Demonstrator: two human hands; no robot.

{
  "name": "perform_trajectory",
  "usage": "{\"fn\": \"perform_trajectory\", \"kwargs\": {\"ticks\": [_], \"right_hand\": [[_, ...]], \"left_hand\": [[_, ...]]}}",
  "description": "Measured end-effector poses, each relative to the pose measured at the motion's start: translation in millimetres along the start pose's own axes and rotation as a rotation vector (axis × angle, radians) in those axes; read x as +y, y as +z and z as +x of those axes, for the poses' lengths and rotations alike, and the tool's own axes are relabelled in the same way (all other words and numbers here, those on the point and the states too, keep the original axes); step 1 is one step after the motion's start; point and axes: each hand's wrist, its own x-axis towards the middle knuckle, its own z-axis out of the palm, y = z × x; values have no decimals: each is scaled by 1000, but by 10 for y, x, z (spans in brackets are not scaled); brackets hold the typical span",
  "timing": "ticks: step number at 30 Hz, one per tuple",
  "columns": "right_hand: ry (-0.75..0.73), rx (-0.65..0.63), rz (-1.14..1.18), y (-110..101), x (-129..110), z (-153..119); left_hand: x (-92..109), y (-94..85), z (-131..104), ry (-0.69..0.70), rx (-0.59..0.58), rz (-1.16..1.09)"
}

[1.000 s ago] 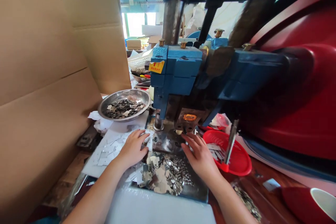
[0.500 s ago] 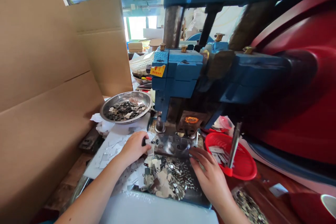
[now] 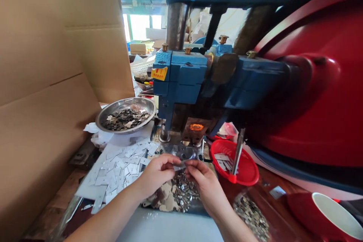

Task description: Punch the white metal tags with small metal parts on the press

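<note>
Here, small flat silvery metal blank point(image 3: 179, 166) pinched between fingertips of left hand point(image 3: 156, 175) and right hand point(image 3: 204, 181).

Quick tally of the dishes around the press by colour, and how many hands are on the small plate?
Steel bowl: 1
Red dish: 1
White cup: 1
Hands on plate: 2, left hand and right hand
Total: 5

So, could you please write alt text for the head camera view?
Both hands, left hand and right hand, pinch a small metal piece before a blue press. Metal blanks lie left; a red dish sits right.
</note>
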Motion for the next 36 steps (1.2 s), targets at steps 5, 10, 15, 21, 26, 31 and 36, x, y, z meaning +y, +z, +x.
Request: {"fn": "perform_trajectory", "kwargs": {"ticks": [5, 10, 15, 21, 26, 31, 36], "right_hand": [[-402, 176, -459, -91, 96, 166], [-477, 292, -513, -95, 176, 442], [-575, 298, -711, -154, 162, 629], [-608, 287, -660, -181, 236, 767], [-535, 147, -550, -193, 293, 860], [-510, 104, -524, -185, 334, 908], [-537, 150, -532, -186, 290, 889]], "left_hand": [[-2, 171, 227, -15, 159, 139], [-1, 222, 445, 132, 247, 312], [-66, 148, 585, 184, 305, 466], [-145, 88, 729, 242, 262, 542], [-222, 101, 803, 159, 114, 439], [-226, 176, 789, 125, 106, 421], [-113, 183, 777, 148, 127, 400]]}}
